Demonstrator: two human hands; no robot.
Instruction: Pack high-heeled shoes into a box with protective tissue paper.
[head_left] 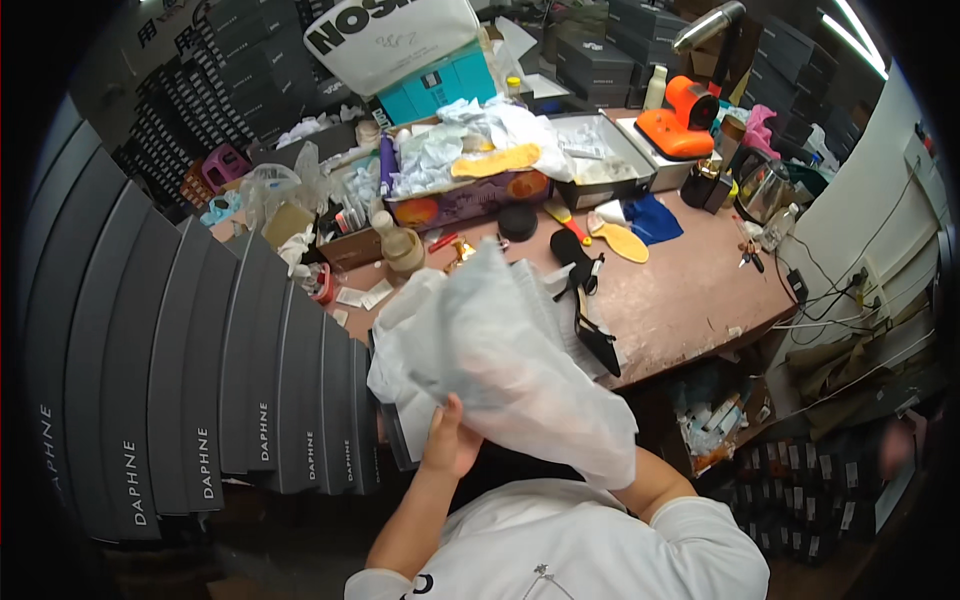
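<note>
Broadly, the pinkish bench (695, 295) fills the middle, with a row of grey boxes (190, 350) standing along its left end. Over the near edge, left of centre, the person lifts a white translucent wrap (500, 340), bunched and drooping, with something pinkish showing faintly through. Toward the far edge sits a purple carton (470, 208) heaped with crumpled paper (430, 160); right of it, an open box (612, 188), then an orange machine (680, 125) near the far right corner.

The right forearm (655, 483) runs behind the wrap, hiding the right hand, so I cannot tell how its fingers stand. The left hand (452, 445) is clamped on the wrap's lower left side, thumb up against it, other fingers mostly out of sight. Just right of the wrap, a black shoe (598, 345) lies close to the near edge. Farther back are a jar (402, 247), blue cloth (652, 218), yellow insole (620, 242) and round black tin (517, 222).
</note>
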